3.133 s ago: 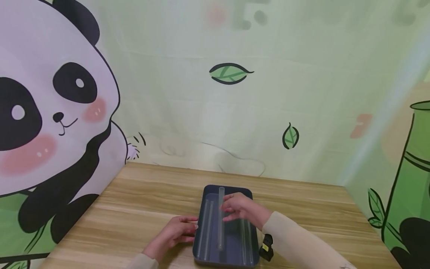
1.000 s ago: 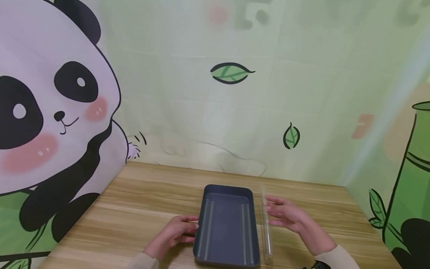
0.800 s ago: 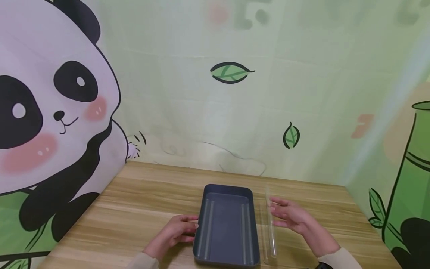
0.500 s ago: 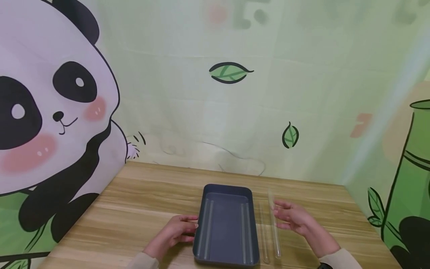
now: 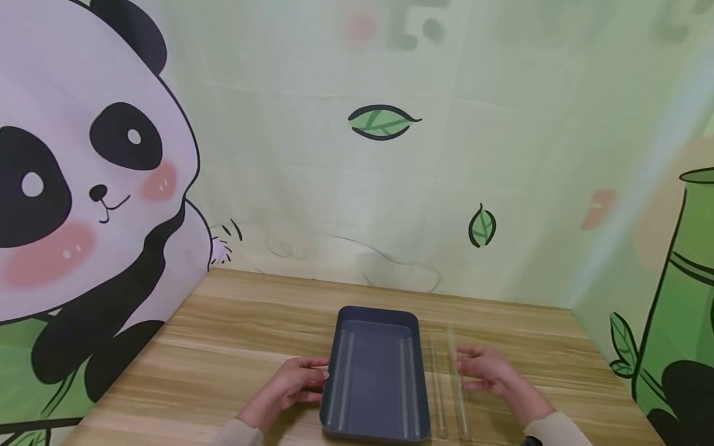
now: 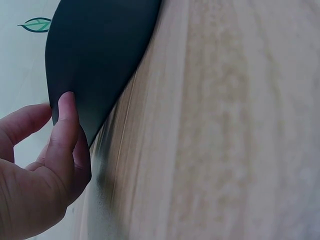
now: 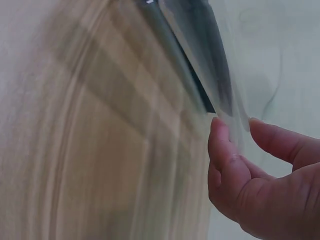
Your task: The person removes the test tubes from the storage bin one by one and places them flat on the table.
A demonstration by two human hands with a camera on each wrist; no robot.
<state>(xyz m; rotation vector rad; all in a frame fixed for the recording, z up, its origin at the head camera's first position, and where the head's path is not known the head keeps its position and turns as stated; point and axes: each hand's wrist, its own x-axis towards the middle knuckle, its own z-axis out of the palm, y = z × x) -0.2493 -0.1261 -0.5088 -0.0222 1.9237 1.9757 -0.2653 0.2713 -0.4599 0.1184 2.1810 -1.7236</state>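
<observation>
Bench (image 5: pixel 251 322) of pale wood grain is carrying a rectangular, dark-blue, shallow tray (image 5: pixel 376 384), whose left side is being held at the rim by the left hand (image 5: pixel 295 381). In the narrow grip of the right hand (image 5: pixel 485 370), a long, thin, clear tube (image 5: pixel 459 396) is being pinched just right of a matching clear tube (image 5: pixel 437 387), which is lying on the bench beside the tray. Work is seemingly standing partway: one tube is already resting outside, while the pinched one is awaiting release. Counted by size, one bench, one tray, two hands and two tubes outside are being shown; inside the tray, four pale strips (image 5: pixel 346 381) are running lengthwise, two along each long side, probably tubes, though ridges are not being ruled out.
</observation>
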